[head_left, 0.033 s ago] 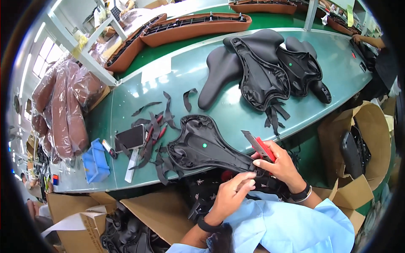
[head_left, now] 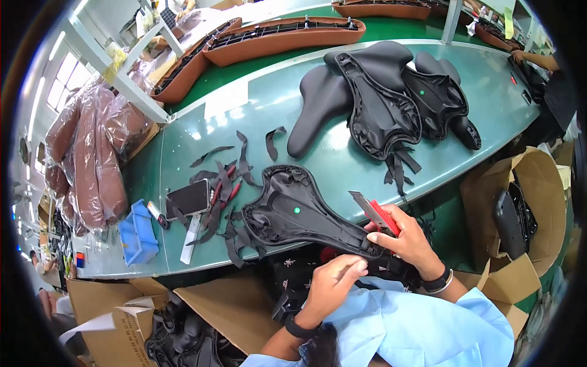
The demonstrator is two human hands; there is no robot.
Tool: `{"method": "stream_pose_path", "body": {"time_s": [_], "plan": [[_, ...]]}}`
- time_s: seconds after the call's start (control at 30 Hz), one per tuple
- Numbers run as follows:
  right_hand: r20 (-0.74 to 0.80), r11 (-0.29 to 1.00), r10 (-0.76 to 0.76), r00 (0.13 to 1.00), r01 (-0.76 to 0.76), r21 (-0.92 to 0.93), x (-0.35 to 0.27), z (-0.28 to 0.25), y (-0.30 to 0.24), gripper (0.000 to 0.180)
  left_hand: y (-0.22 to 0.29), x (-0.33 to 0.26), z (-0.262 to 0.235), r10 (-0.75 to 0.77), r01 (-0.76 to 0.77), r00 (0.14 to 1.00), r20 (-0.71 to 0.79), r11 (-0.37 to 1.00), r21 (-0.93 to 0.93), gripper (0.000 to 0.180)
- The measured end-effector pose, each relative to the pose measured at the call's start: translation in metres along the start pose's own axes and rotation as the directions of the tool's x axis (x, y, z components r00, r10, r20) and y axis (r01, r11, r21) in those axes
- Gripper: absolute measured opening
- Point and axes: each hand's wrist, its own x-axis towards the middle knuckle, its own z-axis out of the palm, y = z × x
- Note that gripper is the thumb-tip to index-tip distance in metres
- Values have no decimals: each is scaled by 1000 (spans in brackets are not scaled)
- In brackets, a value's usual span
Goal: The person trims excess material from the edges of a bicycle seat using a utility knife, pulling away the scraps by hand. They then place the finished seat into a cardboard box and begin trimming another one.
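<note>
A black bicycle saddle cover (head_left: 287, 211) lies underside up at the table's near edge, its narrow nose pointing toward me. My right hand (head_left: 406, 235) grips a red utility knife (head_left: 385, 220) with its blade out and pointing up to the left; the thumb rests by the saddle's nose. My left hand (head_left: 335, 281) is just below the nose tip, fingers curled together; whether a small piece is pinched in them is hidden. Cut black fabric strips (head_left: 235, 241) lie along the saddle's left side.
More black saddles (head_left: 382, 116) are piled toward the far right. Left of my saddle are a phone (head_left: 188, 199), red-handled pliers (head_left: 230, 192) and a blue bin (head_left: 138, 233). Cardboard boxes (head_left: 544, 202) with black saddles stand right and below. Another person's hand (head_left: 520, 56) is at the far right.
My left hand has drawn slightly down and left, its fingers curling closer together. My right hand and the knife have barely moved.
</note>
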Motion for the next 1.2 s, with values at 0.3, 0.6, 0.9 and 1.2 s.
{"method": "stream_pose_path", "body": {"time_s": [0.3,0.6,0.9,1.2], "plan": [[218,980,-172,961,190,-66,-10,39,-7,45,-2,3,-27,-159,-222,718,-678,871,-439,28],[14,964,-209,978,208,-164,6,14,-5,35,5,16,-18,-262,18,918,-299,779,-626,32],[45,912,-161,986,166,-376,24,-18,-16,40,69,53,-83,427,-398,875,227,369,840,17],[464,286,-392,795,584,-760,-4,-21,-48,67,59,63,-90,492,-503,809,320,301,810,10]]}}
